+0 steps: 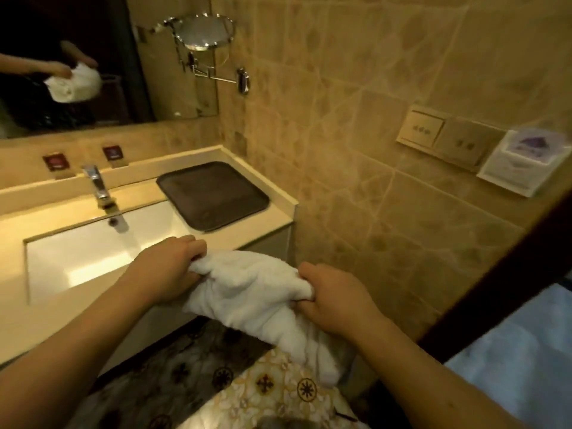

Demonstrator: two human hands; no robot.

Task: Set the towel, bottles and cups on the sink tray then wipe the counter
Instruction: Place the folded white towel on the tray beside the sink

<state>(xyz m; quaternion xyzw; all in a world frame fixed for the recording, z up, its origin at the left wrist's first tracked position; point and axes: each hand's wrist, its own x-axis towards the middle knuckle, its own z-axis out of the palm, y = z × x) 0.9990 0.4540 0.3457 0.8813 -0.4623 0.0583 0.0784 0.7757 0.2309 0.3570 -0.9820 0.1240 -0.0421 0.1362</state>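
Observation:
A white towel (253, 292) hangs bunched between both hands, in front of the counter's near right corner and above the floor. My left hand (167, 267) grips its left end and my right hand (334, 295) grips its right end. The lower part of the towel droops toward my body. A dark brown tray (213, 195) lies flat on the beige counter (266, 218) to the right of the sink, with nothing on it. No bottles or cups are in view.
A white rectangular sink basin (93, 252) with a chrome tap (99, 187) sits left of the tray. Two small dark sachets (113, 153) stand on the back ledge. A mirror (62, 57) and a swing-arm shaving mirror (204, 32) are above. Wall switches (448, 137) and a tissue holder (526, 159) are on the right wall.

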